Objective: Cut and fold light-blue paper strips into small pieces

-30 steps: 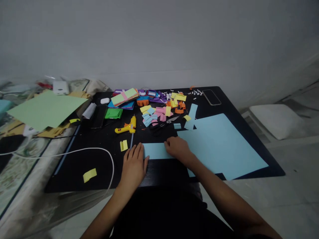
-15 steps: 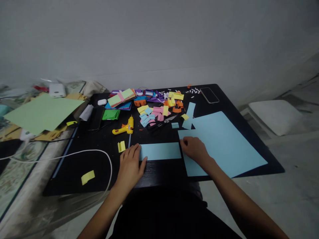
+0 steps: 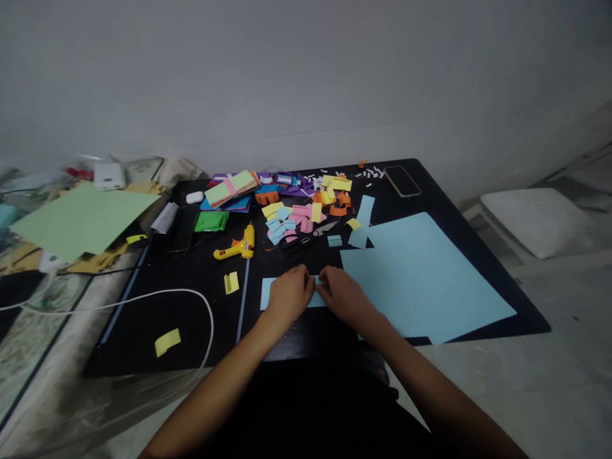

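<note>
A light blue paper strip [image 3: 266, 294] lies flat on the black table in front of me, largely covered by both hands. My left hand [image 3: 291, 290] is closed, its fingertips pinching the strip near its middle. Close beside it, my right hand [image 3: 345, 294] has its thumb and fingers bent together on the same strip. A narrow bit of blue paper shows between the fingertips. Right of the hands lies a large light blue sheet [image 3: 425, 274], partly under my right forearm.
Beyond the hands are scissors [image 3: 325, 229], folded paper pieces [image 3: 282, 228] and a yellow glue gun [image 3: 236, 245]. A phone [image 3: 402, 182] lies at the back right. Small yellow papers [image 3: 167, 342] and a white cable [image 3: 210, 312] are on the left. A white stool [image 3: 530, 220] stands to the right.
My left hand has moved right from the strip's left end, and my right hand has moved left from its right end. They now meet near its middle, fingers closed.
</note>
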A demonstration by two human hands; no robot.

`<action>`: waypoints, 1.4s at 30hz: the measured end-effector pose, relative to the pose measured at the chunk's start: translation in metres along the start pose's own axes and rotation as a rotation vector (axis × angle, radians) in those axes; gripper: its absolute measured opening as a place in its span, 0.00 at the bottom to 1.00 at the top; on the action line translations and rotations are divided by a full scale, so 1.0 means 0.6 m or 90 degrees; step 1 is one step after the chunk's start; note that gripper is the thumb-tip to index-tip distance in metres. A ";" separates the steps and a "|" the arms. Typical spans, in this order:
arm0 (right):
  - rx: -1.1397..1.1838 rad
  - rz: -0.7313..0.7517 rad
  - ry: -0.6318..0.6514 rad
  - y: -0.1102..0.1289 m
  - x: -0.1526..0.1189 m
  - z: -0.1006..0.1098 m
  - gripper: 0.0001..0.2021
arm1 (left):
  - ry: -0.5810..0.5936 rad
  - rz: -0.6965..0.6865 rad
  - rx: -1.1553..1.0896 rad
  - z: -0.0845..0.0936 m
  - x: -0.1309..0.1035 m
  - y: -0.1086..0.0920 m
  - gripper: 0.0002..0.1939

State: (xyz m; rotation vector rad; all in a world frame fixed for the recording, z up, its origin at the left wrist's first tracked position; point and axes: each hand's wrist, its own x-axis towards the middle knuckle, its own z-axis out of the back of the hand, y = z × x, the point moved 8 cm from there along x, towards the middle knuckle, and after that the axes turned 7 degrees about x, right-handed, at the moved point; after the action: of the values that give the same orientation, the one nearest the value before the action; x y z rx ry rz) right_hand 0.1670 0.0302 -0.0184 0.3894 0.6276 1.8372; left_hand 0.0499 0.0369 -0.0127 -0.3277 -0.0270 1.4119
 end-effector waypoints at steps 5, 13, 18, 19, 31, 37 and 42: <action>0.047 -0.021 0.027 -0.002 0.005 0.004 0.04 | 0.045 0.076 0.000 0.007 0.000 0.037 0.11; 0.085 -0.055 0.035 -0.003 0.006 0.010 0.05 | 0.067 0.120 -0.011 0.029 -0.003 0.108 0.10; 0.104 -0.067 0.035 -0.005 0.008 0.012 0.06 | 0.087 0.122 -0.019 0.037 -0.010 0.152 0.09; 0.107 -0.066 0.031 -0.006 0.008 0.012 0.06 | 0.091 0.125 -0.022 0.038 -0.011 0.160 0.09; 0.100 0.046 -0.027 0.012 -0.001 0.027 0.14 | -0.138 0.065 -0.388 0.073 -0.061 0.183 0.09; 0.219 0.130 -0.083 0.058 -0.021 0.051 0.14 | -0.292 -0.055 -0.764 0.082 -0.099 0.165 0.10; 0.264 0.122 -0.074 0.075 -0.035 0.064 0.23 | -0.320 0.064 -0.872 0.058 -0.098 0.168 0.07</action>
State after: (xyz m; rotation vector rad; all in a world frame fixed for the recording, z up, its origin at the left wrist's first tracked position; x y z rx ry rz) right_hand 0.1611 0.0077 0.0399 0.8499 0.9186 1.8427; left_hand -0.0645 -0.0007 0.0063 -1.0775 -1.4413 1.3504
